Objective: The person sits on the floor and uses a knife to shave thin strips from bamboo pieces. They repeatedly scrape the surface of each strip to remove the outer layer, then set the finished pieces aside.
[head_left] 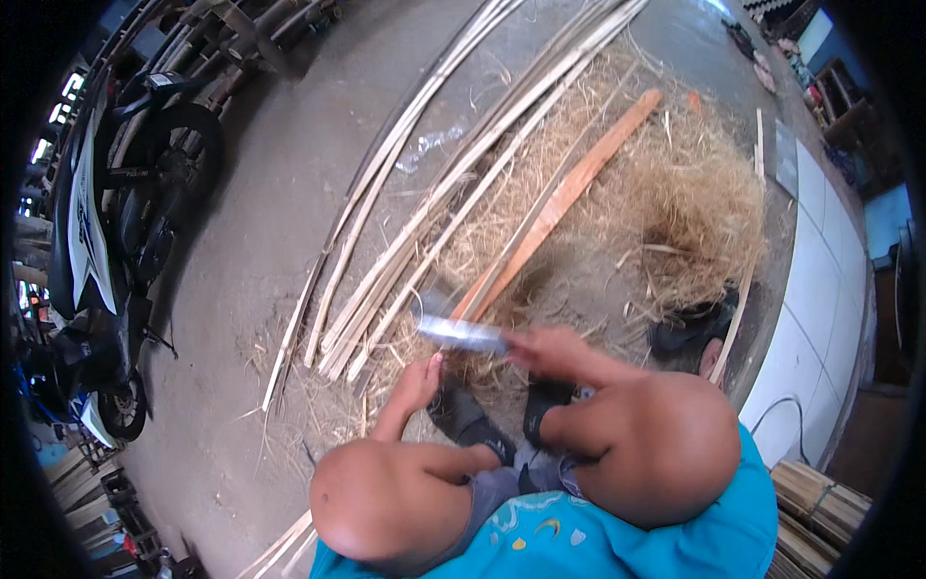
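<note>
My right hand [535, 349] is closed around the grip of a wide, silver-bladed knife [461, 335], which is smeared by motion. Its blade lies across the near end of an orange-brown wooden board [588, 179] that slants away to the far right. A thin bamboo strip [540, 216] runs along the board's left side and lines up with my left hand [421, 382]. That hand is closed, thumb up, just left of the blade; the blade hides where strip and fingers meet. Both hands are between and beyond my bent knees.
Long pale strips [449, 207] lie on the concrete floor [280, 174] to the left of the board. Curly shavings [690, 207] heap up at the right, beside a dark sandal [690, 328]. A motorcycle [116, 212] stands far left; white tiles [796, 309] edge the right.
</note>
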### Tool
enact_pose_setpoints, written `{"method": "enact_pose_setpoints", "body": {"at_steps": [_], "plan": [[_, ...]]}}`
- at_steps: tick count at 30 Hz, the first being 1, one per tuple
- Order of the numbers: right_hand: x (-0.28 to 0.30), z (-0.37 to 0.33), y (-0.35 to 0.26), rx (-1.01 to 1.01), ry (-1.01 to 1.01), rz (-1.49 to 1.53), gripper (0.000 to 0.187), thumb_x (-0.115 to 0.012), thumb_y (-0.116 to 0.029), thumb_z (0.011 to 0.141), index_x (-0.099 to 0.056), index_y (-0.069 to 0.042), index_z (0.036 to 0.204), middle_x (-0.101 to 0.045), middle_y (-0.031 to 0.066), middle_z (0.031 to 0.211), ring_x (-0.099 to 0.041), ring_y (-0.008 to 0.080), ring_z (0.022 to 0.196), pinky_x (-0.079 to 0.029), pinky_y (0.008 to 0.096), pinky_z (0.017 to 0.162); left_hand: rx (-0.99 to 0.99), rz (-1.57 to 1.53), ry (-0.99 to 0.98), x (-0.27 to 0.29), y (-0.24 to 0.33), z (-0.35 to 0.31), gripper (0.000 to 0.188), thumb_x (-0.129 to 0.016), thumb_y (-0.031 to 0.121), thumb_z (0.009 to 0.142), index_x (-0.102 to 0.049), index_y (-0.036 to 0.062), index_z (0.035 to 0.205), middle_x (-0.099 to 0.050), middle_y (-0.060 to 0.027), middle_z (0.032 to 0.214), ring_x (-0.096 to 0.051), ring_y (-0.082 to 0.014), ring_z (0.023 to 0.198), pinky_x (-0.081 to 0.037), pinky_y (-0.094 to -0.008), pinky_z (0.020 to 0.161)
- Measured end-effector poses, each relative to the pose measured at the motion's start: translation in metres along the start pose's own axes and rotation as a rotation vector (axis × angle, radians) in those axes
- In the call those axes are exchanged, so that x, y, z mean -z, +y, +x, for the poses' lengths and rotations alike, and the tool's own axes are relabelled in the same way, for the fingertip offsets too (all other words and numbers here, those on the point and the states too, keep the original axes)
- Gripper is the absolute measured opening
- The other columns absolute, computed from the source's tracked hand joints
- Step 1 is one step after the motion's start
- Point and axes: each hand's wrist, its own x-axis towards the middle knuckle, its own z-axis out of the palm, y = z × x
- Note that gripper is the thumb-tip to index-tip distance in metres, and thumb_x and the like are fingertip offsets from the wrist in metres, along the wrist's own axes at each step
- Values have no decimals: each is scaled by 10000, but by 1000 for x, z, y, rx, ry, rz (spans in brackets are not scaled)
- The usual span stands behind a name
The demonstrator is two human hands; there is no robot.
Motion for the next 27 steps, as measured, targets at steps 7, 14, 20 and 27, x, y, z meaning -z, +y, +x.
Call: {"method": "enact_pose_setpoints", "body": {"at_steps": [7,14,20,27], "plan": [[117,25,83,-532,346,4,421,-480,-409,1016,-616,-68,1221,-703,261,947,-684,464,864,-549,546,773,289,-277,-248,29,-15,-19,659,-369,537,1071,-662,23,782,-598,-40,627,-544,-138,535,-440,-321,537],[28,7,28,-159,238,124,408,-572,-411,981,-597,-134,1279,-700,245,999,-677,446,883,-537,534,760,283,-399,-175,9,-100,-54,655,-381,572,1056,-663,21,842,-486,-17,515,-490,-115,485,-383,-291,469],[44,24,46,39,251,43,420,-576,-401,985,-600,-115,1292,-712,211,1029,-672,422,989,-522,506,861,211,-362,-20,16,-41,-38,474,-504,412,1063,-669,18,858,-528,-6,596,-500,-94,545,-371,-281,487],[129,9,107,-652,483,88,436,-498,-400,1011,-638,-66,1253,-719,224,1018,-677,434,990,-531,522,844,173,-189,75,18,-63,-61,421,-553,374,1044,-628,8,850,-585,-96,628,-527,-205,541,-432,-367,539]]}}
